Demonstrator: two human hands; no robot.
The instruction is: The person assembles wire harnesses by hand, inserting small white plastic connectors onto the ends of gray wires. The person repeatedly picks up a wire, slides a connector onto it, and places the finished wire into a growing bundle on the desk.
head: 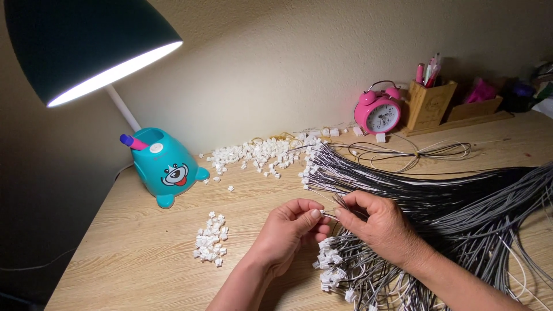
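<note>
near the front edge of the pale wooden bench [132, 253], left hand [288, 230] and right hand [377, 224] meeting fingertip to fingertip. left fingers [314, 214] pinched shut on a tiny white plastic connector [325, 214]; right fingers [345, 212] closed on the thin grey and black wire [341, 200], its end at the connector's mouth. judged mid-step: seating a wire end into a housing. next move calls for a straight, gentle push, wire end kept aligned. just left, a small heap of loose white connectors [211, 239]; under the right wrist, a bundle of finished leads [340, 276]. farther back, fanned grey and black wires [403, 178], a larger scatter of white connectors [253, 154], teal bear-faced lamp base [167, 167], pink alarm clock [378, 112], wooden pen holder [429, 103].
</note>
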